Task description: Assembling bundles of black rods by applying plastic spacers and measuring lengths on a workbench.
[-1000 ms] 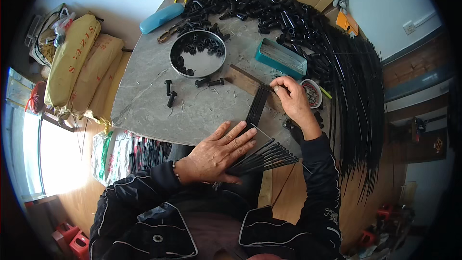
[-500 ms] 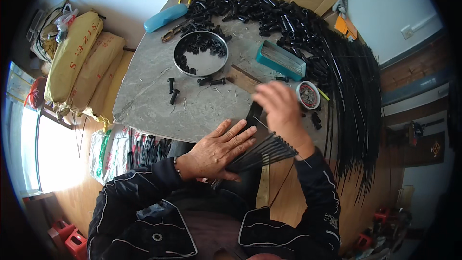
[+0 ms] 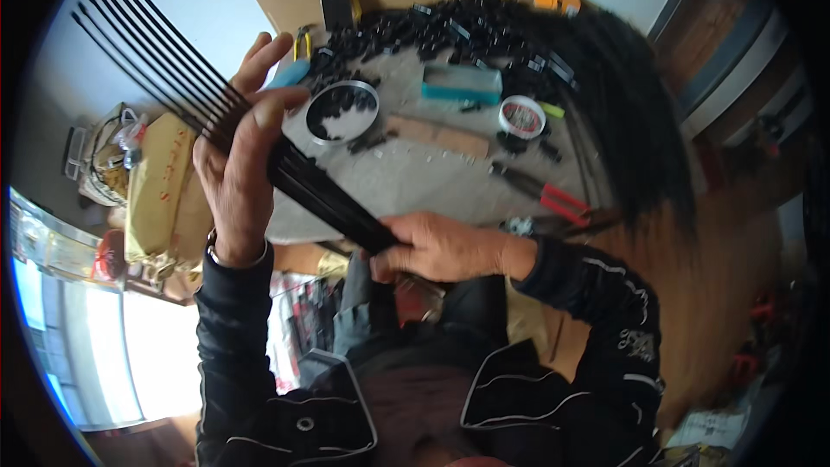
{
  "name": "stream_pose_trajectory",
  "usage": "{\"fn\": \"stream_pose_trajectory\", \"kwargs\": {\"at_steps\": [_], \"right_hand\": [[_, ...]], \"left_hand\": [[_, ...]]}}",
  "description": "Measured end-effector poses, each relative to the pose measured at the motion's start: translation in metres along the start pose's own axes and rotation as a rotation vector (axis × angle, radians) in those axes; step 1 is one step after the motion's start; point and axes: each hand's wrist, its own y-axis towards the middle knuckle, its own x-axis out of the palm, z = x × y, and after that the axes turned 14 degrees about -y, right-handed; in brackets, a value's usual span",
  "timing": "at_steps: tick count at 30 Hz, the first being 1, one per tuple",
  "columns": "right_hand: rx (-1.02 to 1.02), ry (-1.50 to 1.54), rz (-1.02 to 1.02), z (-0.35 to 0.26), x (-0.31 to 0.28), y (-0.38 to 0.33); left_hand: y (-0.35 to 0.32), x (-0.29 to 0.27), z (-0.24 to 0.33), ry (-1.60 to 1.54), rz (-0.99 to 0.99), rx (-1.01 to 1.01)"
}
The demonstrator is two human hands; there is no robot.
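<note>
A bundle of thin black rods (image 3: 320, 195), knobbed at their tips, slants across the view from the upper left down to the middle. My left hand (image 3: 246, 143) is closed round it about halfway along, thumb across the front, and the rods fan out evenly beyond. At the lower end, my right hand (image 3: 441, 246) wraps round the gathered part, just in front of the table edge; its fingertips are slightly blurred. A pair of pliers with red handles (image 3: 562, 203) lies on the table, beyond my right wrist.
On the grey table (image 3: 389, 182) stand a round tray (image 3: 370, 125) with black parts, a teal box (image 3: 445, 93), and a white cup (image 3: 522, 118) of small metal bits. A wooden strip (image 3: 441, 136) lies between. Black handles (image 3: 432, 26) pile behind; long black rods (image 3: 618, 112) drape right.
The rod bundle has been lifted and swung to the upper left. My left hand, flat against it before, now grips its middle; my right hand has come down to its lower end. The view has shifted.
</note>
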Motion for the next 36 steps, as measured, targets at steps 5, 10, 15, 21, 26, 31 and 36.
{"fn": "stream_pose_trajectory", "kwargs": {"at_steps": [5, 10, 15, 21, 26, 31, 36], "right_hand": [[0.346, 0.345, -0.405, 0.045, -0.006, -0.009], [0.590, 0.212, -0.730, 0.071, 0.018, -0.025], [0.410, -0.034, -1.025, 0.086, 0.065, -0.023], [0.131, -0.613, -0.404, 0.038, 0.080, -0.025], [0.068, -0.131, -0.281, 0.014, 0.093, -0.056], [0.479, -0.505, -0.269, 0.092, 0.118, -0.063], [0.527, 0.258, -0.100, 0.194, 0.162, -0.070]], "left_hand": [[-0.079, -0.042, -0.030, -0.069, -0.177, -0.848], [-0.160, 0.003, 0.002, 0.308, -0.695, -0.311], [-0.208, 0.040, -0.027, 0.124, -0.972, -0.684], [-0.256, 0.019, -0.073, -0.809, -0.976, -1.605], [-0.170, 0.035, -0.097, -0.874, -0.816, -1.321], [-0.113, 0.061, -0.081, -1.002, -0.456, -1.057], [-0.190, 0.094, -0.103, -0.898, -0.124, -0.801]]}}
